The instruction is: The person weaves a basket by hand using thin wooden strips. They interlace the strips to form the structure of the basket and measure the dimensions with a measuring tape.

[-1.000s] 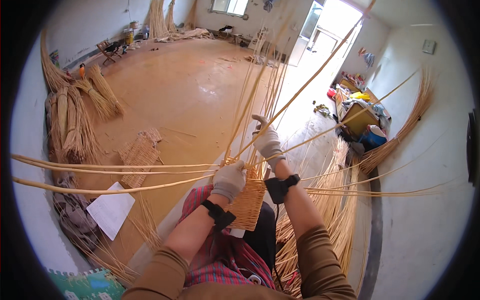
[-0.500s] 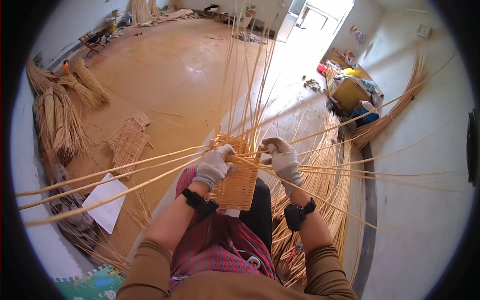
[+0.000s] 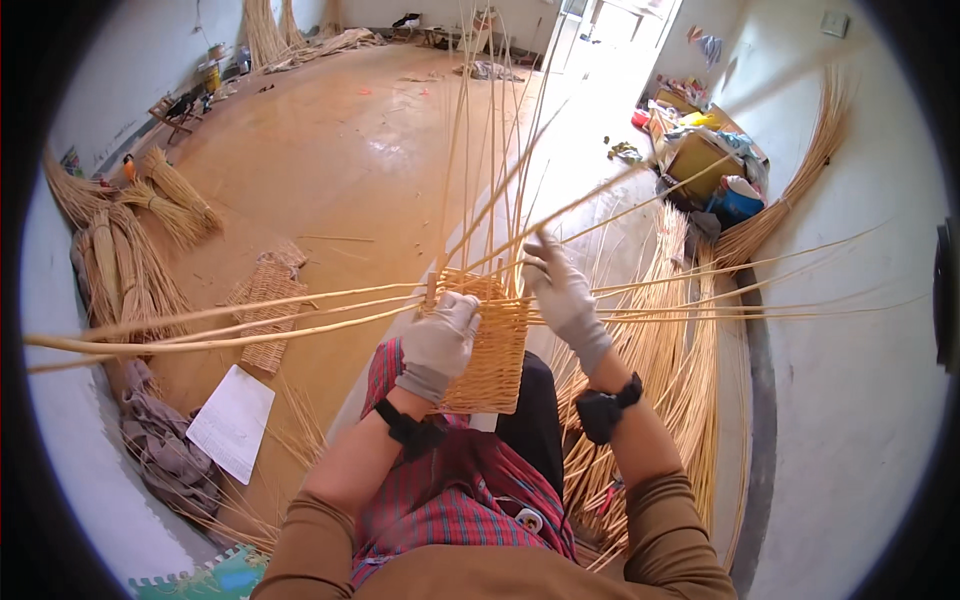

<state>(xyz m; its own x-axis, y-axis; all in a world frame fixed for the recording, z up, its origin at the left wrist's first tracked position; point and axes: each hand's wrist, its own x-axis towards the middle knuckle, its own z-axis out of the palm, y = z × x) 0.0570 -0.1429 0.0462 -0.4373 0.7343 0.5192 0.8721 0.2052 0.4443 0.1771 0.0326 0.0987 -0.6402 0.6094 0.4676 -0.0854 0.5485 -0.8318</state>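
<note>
A tan woven wicker panel [image 3: 490,370] stands over my lap, with thin upright rods along its top and long rods spreading sideways from it. My gloved left hand [image 3: 438,345] is closed on the panel's upper left part, where the thick rods lead off to the left. At the panel's right, my gloved right hand [image 3: 562,295] is raised with curled fingers gripping a long rod [image 3: 600,195] that slants to the upper right, slightly blurred. Both wrists wear black straps.
Rod bundles lie at the left [image 3: 130,270] and right [image 3: 660,390]. Another woven piece [image 3: 270,335] and a white sheet [image 3: 230,420] lie on the floor. A cluttered cabinet [image 3: 700,165] stands near the bright doorway [image 3: 610,45]; a long bundle leans on the right wall [image 3: 800,180].
Since half a second ago my right hand has risen, swinging a rod from pointing down-right to slanting up-right. My left hand stays on the panel. The view has shifted slightly.
</note>
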